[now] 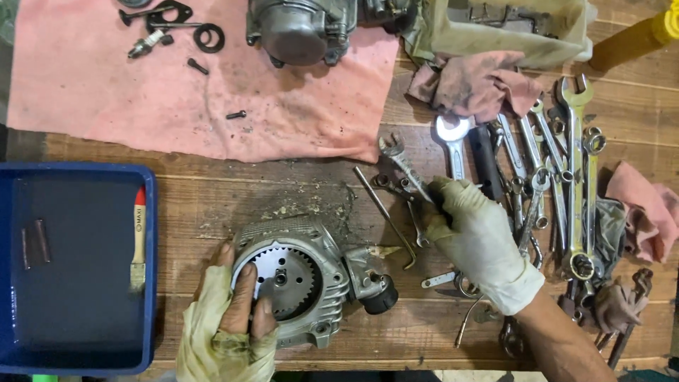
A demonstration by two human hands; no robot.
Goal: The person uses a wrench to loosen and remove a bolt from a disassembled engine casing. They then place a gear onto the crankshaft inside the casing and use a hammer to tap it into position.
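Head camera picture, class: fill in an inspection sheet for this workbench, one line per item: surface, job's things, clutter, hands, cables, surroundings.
Surface: wooden plank bench, stained, with grit and crumbs near the middle.
Job's things: metal engine cover with toothed sprocket lying flat; spanner at the edge of the tool pile.
Clutter: heap of spanners on the right; pink rags; pink cloth with bolts and small parts; another engine part at the top.
Hands: left hand, in a torn glove, rests on the sprocket; right hand, gloved, has its grip on the spanner.
Cables: nothing seen.
Surroundings: blue tray on the left with a paintbrush on its rim.
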